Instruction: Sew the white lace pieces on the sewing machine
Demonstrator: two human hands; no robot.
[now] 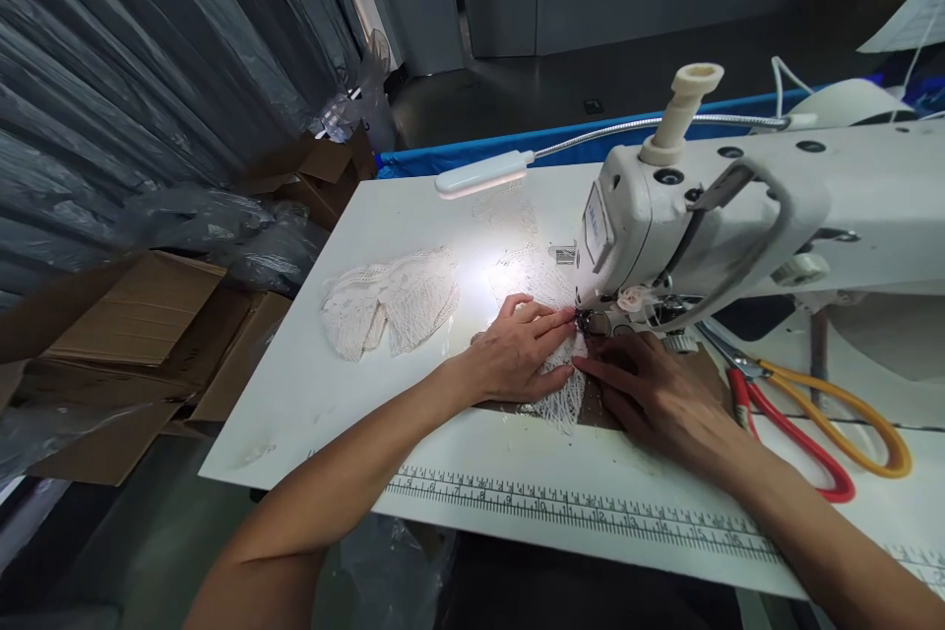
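Observation:
White lace fabric (pixel 565 404) lies under the needle area of a white sewing machine (pixel 627 207). My left hand (pixel 521 349) rests flat on the lace, its fingers stretched toward the presser foot. Just right of the needle, my right hand (pixel 650 389) lies low with its index finger reaching out to the lace edge. Its other fingers are partly in shadow, and nothing held shows in it. More lace spreads behind my left hand. A separate pile of lace pieces (pixel 391 300) sits on the table to the left.
Scissors with one red and one orange handle (pixel 834 413) lie right of my right hand. A lit lamp (pixel 483 174) on a bendable neck hangs over the white table (pixel 295 413). A printed ruler (pixel 546 502) runs along the front edge. Cardboard boxes (pixel 140 315) stand at left.

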